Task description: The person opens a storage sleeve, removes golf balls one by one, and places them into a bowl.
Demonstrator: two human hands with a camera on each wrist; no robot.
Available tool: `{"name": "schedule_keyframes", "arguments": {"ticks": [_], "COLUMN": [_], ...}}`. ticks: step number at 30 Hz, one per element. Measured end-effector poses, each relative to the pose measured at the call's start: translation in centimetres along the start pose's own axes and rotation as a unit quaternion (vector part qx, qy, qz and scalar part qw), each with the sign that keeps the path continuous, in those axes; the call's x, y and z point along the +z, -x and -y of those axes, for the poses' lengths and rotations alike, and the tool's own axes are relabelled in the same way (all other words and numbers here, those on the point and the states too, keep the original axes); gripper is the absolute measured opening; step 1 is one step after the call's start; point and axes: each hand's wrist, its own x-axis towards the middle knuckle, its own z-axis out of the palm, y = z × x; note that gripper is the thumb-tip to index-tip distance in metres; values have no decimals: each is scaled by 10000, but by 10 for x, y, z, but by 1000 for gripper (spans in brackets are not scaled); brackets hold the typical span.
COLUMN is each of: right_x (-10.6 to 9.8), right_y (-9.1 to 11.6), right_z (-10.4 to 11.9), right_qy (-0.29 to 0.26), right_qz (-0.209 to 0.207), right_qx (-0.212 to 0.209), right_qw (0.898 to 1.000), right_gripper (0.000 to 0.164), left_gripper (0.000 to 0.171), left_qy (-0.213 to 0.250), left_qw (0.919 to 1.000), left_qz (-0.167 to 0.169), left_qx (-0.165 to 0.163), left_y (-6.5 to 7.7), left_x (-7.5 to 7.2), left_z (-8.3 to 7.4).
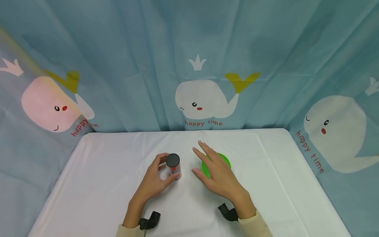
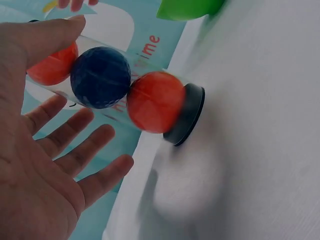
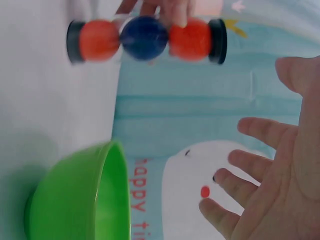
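Observation:
A clear tube with black caps (image 1: 173,160) stands near the middle of the white table. Two red balls with a dark blue ball (image 2: 100,77) between them show through its wall. My left hand (image 1: 155,179) is around the tube, the thumb across its near side and the fingers on the far side. In the left wrist view those fingers are spread and loosely bent. Whether the tube's lower cap touches the cloth is hard to tell. My right hand (image 1: 220,176) has its fingers spread, holding nothing, above a green bowl (image 3: 75,195) that it partly hides.
A white cloth (image 1: 106,184) covers the table. Behind and at both sides hangs a blue curtain (image 1: 142,65) printed with whales. Each wrist wears a black mount, such as the left one (image 1: 150,220).

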Motion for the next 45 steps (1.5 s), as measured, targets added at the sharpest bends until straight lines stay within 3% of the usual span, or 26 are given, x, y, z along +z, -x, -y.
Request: {"name": "schedule_keyframes", "arguments": {"ticks": [9,21,28,32,37,45], "right_x": [8,14,15,16,19,24], "right_y": [-14,-23,-27,-28,-28,-30], "right_z": [17,28,28,28,28,31], "right_qy": [-585,-1227,-1255,-1328,-1394,-1379], "right_qz": [247,332,3,-80,2,-144], "right_qx": [136,291,246,289,406,288], "right_qw": [9979,9915,9918,9907,9894,9899], "right_gripper": [63,60,57,56,57,56], "left_gripper": [57,56,65,68,62,60], "left_qy": [217,774,927,1032,860,33], "left_qw": [9990,9970,9957,9946,9957,9973], "left_qz": [78,72,-23,-75,-48,-109], "left_qx": [373,52,-56,36,344,724], "left_y": [-4,-2,-4,-5,-4,-4], "left_x": [8,13,11,11,10,2], "left_z": [9,14,12,11,9,4]}}
